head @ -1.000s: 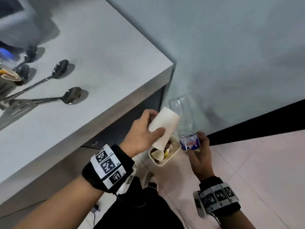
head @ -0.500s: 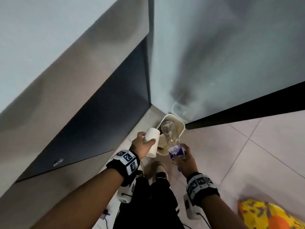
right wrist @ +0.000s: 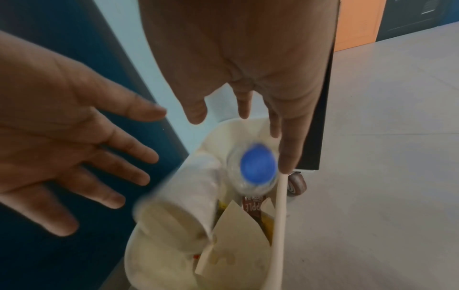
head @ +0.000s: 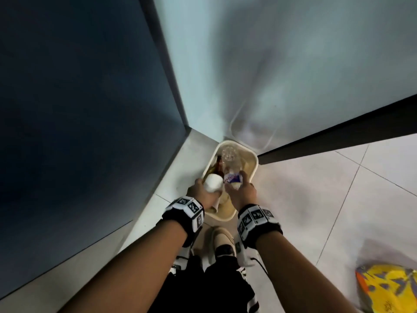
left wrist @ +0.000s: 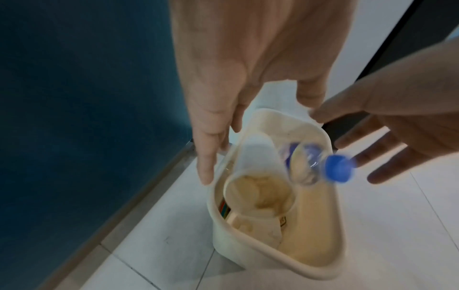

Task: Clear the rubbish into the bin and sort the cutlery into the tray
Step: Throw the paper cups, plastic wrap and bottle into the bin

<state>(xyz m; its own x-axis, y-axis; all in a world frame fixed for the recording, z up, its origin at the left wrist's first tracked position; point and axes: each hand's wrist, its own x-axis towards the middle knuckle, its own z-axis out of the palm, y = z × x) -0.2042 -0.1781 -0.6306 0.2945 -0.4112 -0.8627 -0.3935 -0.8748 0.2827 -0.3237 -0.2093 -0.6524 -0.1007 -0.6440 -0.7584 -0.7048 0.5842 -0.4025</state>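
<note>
A cream bin (head: pixel 254 159) stands on the floor in the corner. Both my hands hover just above its mouth. The left wrist view shows my left hand (left wrist: pixel 236 68) with straight, spread fingers holding nothing. A white paper cup (left wrist: pixel 258 176) lies blurred below it inside the bin (left wrist: pixel 273 264). My right hand (right wrist: pixel 236 78) is spread too. Under it a clear plastic bottle with a blue cap (right wrist: pixel 258 164) is blurred, base down in the bin (right wrist: pixel 280 215). From the head camera the cup (head: pixel 213 182) and bottle (head: pixel 232 175) sit right at the fingertips of my left hand (head: pixel 200 193) and right hand (head: pixel 242 193).
The bin also holds a brown tea packet (right wrist: pixel 253 204) and a piece of paper (right wrist: pixel 236 235). A dark blue cabinet side (head: pixel 90 109) rises on the left, a pale panel (head: pixel 293 64) behind. A caster wheel (right wrist: pixel 296 183), my shoe (head: pixel 222 240) and a yellow bag (head: pixel 388 288) are on the tiled floor.
The view dropped from the table with the spoons to the bin. Both hands came down over the bin and let go of the paper cup and the bottle.
</note>
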